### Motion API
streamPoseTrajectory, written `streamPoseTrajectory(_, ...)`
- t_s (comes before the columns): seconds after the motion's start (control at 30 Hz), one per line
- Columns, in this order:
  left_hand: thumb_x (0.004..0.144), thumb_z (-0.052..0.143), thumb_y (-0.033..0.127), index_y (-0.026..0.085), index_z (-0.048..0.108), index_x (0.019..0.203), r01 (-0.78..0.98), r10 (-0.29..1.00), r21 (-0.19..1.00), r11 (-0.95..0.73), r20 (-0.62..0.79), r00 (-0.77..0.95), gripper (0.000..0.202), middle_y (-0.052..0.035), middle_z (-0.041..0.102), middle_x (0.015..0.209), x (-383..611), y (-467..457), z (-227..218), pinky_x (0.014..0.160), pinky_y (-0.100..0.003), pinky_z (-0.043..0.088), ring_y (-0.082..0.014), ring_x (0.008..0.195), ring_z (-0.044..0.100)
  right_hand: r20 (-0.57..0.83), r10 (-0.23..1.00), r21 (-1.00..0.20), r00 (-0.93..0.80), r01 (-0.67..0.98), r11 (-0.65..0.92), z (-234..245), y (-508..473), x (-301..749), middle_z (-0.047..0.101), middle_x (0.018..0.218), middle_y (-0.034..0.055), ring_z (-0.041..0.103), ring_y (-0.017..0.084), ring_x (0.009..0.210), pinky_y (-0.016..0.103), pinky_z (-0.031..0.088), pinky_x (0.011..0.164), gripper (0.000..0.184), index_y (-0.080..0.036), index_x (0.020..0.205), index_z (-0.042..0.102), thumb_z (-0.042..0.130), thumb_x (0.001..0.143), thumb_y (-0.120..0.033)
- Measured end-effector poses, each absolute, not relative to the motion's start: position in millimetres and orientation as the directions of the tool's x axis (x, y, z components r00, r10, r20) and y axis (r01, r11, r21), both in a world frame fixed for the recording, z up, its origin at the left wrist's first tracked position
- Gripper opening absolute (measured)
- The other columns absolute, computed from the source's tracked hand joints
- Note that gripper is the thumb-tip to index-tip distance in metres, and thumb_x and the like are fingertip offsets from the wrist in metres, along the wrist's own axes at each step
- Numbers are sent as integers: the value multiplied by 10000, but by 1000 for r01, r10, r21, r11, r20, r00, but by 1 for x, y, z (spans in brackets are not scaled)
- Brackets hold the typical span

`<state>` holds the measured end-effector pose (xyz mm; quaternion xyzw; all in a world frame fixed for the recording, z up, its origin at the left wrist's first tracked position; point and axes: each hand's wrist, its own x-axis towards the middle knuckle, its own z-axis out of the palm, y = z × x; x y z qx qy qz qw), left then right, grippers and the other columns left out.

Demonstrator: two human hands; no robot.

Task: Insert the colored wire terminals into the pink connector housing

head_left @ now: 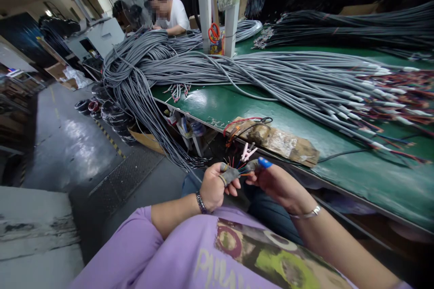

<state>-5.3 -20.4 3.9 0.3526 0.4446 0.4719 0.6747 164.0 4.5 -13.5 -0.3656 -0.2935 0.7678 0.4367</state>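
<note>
My left hand (pixel 219 185), with grey covers on thumb and finger, is closed around the end of a grey cable in front of my lap. Thin coloured wires (pixel 241 170) fan out from that end toward the right. My right hand (pixel 267 179) pinches some of these wires; a blue cover sits on one of its fingertips and a grey one on another. Just beyond the hands, a pale pink clip (pixel 248 151) stands at the table's edge, beside a taped cardboard piece (pixel 280 141) with red and black leads. How many wires each hand grips is too small to tell.
A thick bundle of grey cables (pixel 203 70) lies along the green table (pixel 206 106) and hangs over its left end. Stripped ends (pixel 389 99) spread at the right. Orange-handled scissors (pixel 214 32) hang by a white post (pixel 204 4). Another person (pixel 172 16) works behind.
</note>
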Motion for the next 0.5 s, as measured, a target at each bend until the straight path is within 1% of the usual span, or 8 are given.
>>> streamPoseTrajectory(0.07, 692, 685, 363, 151, 529, 666, -331, 948, 890, 313, -273, 163, 264, 7, 613, 531, -3, -19, 5, 338, -175, 229, -63, 340, 490, -363, 879, -718, -309, -509, -475, -19, 12, 165, 634, 652, 19, 561, 131, 582, 264, 530, 592, 444, -183, 707, 701, 777, 599, -607)
streamPoseTrajectory(0.13, 685, 688, 363, 151, 529, 670, -336, 945, 885, 322, -281, 166, 265, 8, 611, 527, 0, -18, 7, 336, -175, 225, -62, 337, 487, -380, 882, -698, -279, -539, -472, -20, 19, 162, 664, 706, 27, 580, 134, 589, 259, 533, 575, 466, -193, 751, 707, 773, 592, -627)
streamPoseTrajectory(0.23, 671, 693, 373, 153, 518, 668, -347, 940, 874, 339, -298, 167, 281, 9, 608, 525, 5, -14, 8, 338, -174, 229, -62, 335, 485, -306, 913, -729, -270, -551, -407, -16, 27, 152, 657, 689, 26, 583, 141, 587, 255, 521, 553, 458, -194, 798, 708, 729, 660, -630)
streamPoseTrajectory(0.33, 658, 700, 391, 155, 506, 664, -356, 937, 867, 349, -315, 152, 305, 11, 602, 515, 8, -10, 8, 338, -173, 228, -62, 326, 475, -229, 938, -762, -258, -552, -338, -12, 29, 144, 654, 666, 35, 592, 163, 603, 275, 509, 562, 486, -180, 833, 705, 655, 728, -652)
streamPoseTrajectory(0.4, 656, 704, 398, 157, 500, 663, -359, 938, 867, 346, -315, 146, 316, 12, 598, 508, 7, -9, 8, 336, -172, 218, -62, 322, 469, -217, 941, -755, -260, -566, -330, -13, 30, 141, 668, 688, 45, 596, 172, 614, 291, 509, 587, 488, -177, 831, 703, 635, 746, -653)
streamPoseTrajectory(0.5, 665, 696, 387, 158, 497, 655, -351, 939, 871, 343, -309, 151, 304, 13, 593, 501, 6, -8, 7, 332, -171, 208, -61, 320, 466, -211, 949, -716, -235, -623, -314, -20, 31, 139, 675, 707, 41, 587, 172, 619, 296, 503, 604, 445, -191, 813, 701, 662, 739, -627)
